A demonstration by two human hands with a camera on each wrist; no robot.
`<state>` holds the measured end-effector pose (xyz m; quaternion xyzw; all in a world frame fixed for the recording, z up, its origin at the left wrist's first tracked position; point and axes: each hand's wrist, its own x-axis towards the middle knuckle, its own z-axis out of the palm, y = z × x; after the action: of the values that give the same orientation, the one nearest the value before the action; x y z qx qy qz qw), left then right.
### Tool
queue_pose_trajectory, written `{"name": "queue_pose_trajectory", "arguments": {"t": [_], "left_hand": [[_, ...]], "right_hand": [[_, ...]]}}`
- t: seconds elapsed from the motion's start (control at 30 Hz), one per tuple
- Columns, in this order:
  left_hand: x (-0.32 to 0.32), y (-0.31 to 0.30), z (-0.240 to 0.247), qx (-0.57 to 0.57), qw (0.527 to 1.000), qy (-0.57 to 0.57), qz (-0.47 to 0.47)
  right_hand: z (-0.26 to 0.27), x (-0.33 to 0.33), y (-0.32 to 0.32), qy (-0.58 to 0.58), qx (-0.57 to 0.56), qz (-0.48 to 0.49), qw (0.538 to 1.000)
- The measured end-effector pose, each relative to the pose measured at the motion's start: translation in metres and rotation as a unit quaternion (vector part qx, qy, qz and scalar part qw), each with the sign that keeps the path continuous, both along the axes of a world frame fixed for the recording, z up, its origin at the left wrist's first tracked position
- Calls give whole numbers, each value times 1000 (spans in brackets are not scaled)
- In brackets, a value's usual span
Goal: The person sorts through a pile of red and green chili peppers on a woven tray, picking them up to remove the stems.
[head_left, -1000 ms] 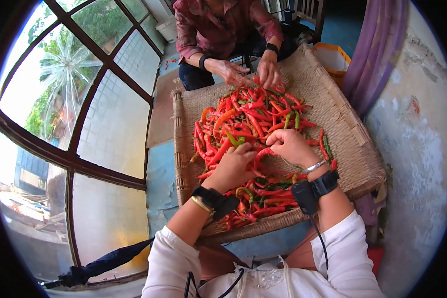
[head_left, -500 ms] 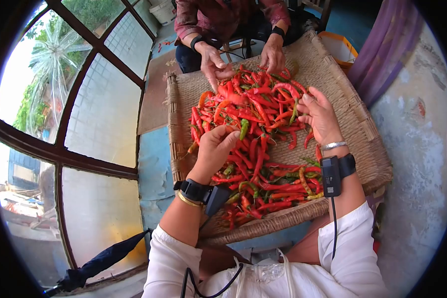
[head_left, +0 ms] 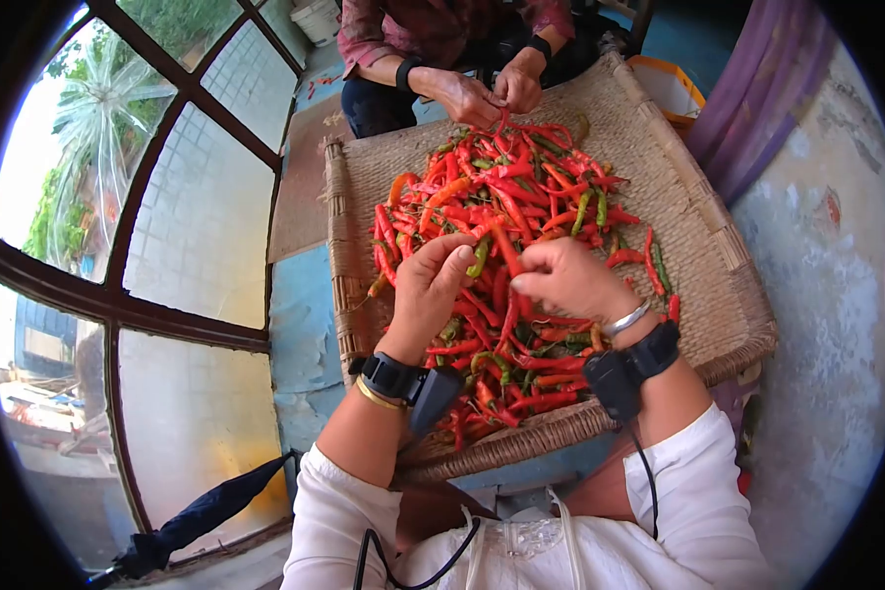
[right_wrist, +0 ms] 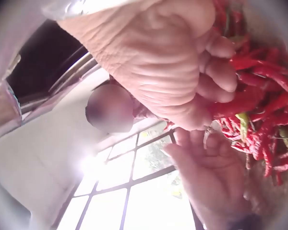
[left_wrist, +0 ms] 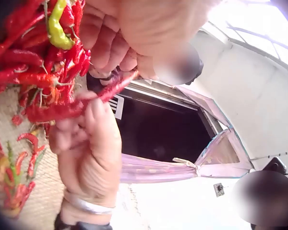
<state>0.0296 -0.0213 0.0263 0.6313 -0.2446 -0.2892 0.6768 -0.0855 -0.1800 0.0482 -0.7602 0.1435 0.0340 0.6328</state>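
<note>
My right hand [head_left: 582, 285] grips a red chili pepper [left_wrist: 62, 113] between thumb and curled fingers. The chili slants up to my left hand [head_left: 425, 287], whose thumb and fingers pinch its narrow end. Both hands meet above a large heap of red chilies [head_left: 521, 197]. A bent green chili [head_left: 478, 258] shows right by my left fingertips. In the right wrist view, my right palm covers much of the held chili, and my left hand [right_wrist: 213, 177] lies just below. The heap rests on a woven tray [head_left: 683, 285].
Across the tray, a person's hands [head_left: 472, 96] come together at the heap's far edge. A second bunch of chilies [head_left: 521, 383] lies along the near rim. Framed windows [head_left: 202, 423] stand at left, with a folded umbrella [head_left: 206, 511] below; a rough wall [head_left: 816, 324] stands at right.
My right hand reached out to the heap's right side, then came back to my left hand with a red chili. The other person's hands spread apart, then came together again.
</note>
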Motion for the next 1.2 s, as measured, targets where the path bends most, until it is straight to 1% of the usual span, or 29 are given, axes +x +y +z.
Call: {"name": "queue_pose_trajectory", "arguments": {"t": [0.03,0.07,0.1,0.13,0.17,0.2,0.23,0.27,0.33,0.4,0.47,0.53,0.57,0.6,0.63,0.67,0.73,0.77,0.8,0.87,0.9,0.93,1.0,1.03,1.07,1.1,1.13,1.17,1.2], "left_hand": [[10,1,-11,76,984,-163,8],[17,2,-20,150,935,-320,17],[18,2,-18,202,898,-390,8],[16,1,-17,202,898,-390,8],[11,0,-15,251,854,-455,-5],[6,-1,-13,299,803,-516,-19],[4,-3,-14,324,788,-523,-28],[2,-4,-15,324,788,-523,-30],[-1,-7,-16,393,742,-542,-38],[2,-7,-20,393,739,-546,-34],[4,-4,-19,396,735,-550,-29],[4,1,-12,291,810,-509,5],[4,3,-9,291,810,-509,5],[3,5,-6,255,850,-462,-11],[2,6,-3,216,884,-413,-28],[-2,6,1,215,884,-414,-29],[-13,6,11,171,958,-212,-87],[-15,6,19,191,957,-174,-129],[-16,5,16,192,957,-172,-130],[-17,4,6,150,960,-189,-140],[-14,3,-2,131,959,-228,-107],[-11,2,-10,132,959,-228,-108],[-3,2,-20,119,955,-270,-35],[-2,2,-22,110,938,-328,-34],[-4,3,-23,111,938,-327,-34],[-9,2,-15,180,913,-356,-81],[-13,1,-12,247,881,-382,-128],[-16,0,-17,275,868,-388,-142],[-19,-2,-19,275,869,-386,-143]], "right_hand": [[-2,-1,-9,-26,-10,-24,999],[3,-3,-19,-35,14,-57,998],[-1,-3,-30,-94,116,-123,981],[-5,-1,-37,-151,217,-186,946],[-8,0,-42,-163,267,-282,907],[-4,1,-42,-173,313,-375,855],[-15,-2,-49,-154,326,-377,853],[-22,-1,-47,-154,326,-379,852],[-28,0,-37,-83,338,-293,890],[-26,2,-24,-59,321,-169,930],[-25,5,-11,-40,281,-127,950],[-25,5,-4,-23,261,-124,957],[-27,6,-4,10,220,-111,969],[-29,6,-3,43,179,-98,978],[-30,6,-1,47,197,-95,975],[-28,6,0,46,197,-97,975],[-21,4,5,40,270,-110,956],[-18,4,7,28,307,-118,944],[-21,3,5,30,308,-120,943],[-27,3,0,11,360,-108,927],[-23,2,-3,8,356,-123,926],[-21,2,-10,-9,331,-122,936],[-11,-1,-24,-39,287,-160,944],[-10,-2,-31,-81,292,-199,932],[-10,-3,-38,-122,297,-237,917],[-9,-2,-46,-227,353,-203,885],[-8,-1,-48,-229,399,-291,839],[-9,-1,-48,-216,415,-307,829],[-12,-1,-48,-202,429,-323,819]]}}
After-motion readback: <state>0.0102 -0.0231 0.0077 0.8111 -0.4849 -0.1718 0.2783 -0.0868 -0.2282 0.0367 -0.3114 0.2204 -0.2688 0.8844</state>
